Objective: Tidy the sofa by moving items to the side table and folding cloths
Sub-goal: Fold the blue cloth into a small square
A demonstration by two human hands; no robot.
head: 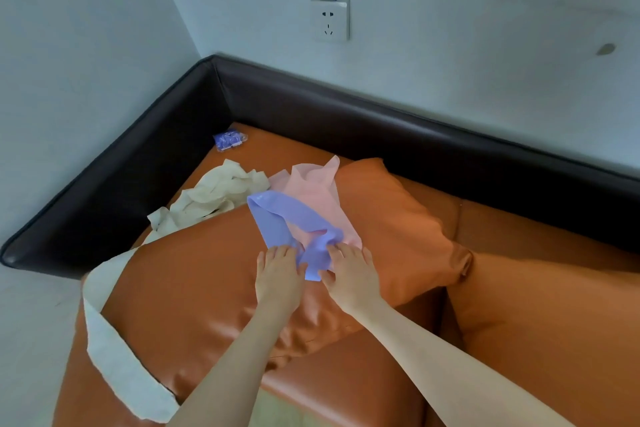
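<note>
A purple cloth point(277, 215) lies across an orange cushion point(214, 288) on the sofa, partly over a pink cloth point(313, 192). My left hand point(278, 276) pinches the purple cloth's near edge from the left. My right hand point(349, 270) grips the bunched near end of the same cloth from the right. A crumpled cream cloth point(214, 194) sits behind the cushion to the left. A long cream strip point(110, 350) hangs over the cushion's left side.
A small packet of purple items point(229, 140) lies in the sofa's far corner. The dark brown backrest point(381, 121) runs along two walls. A wall socket point(329, 19) sits above it. The orange seat point(554, 305) extends to the right.
</note>
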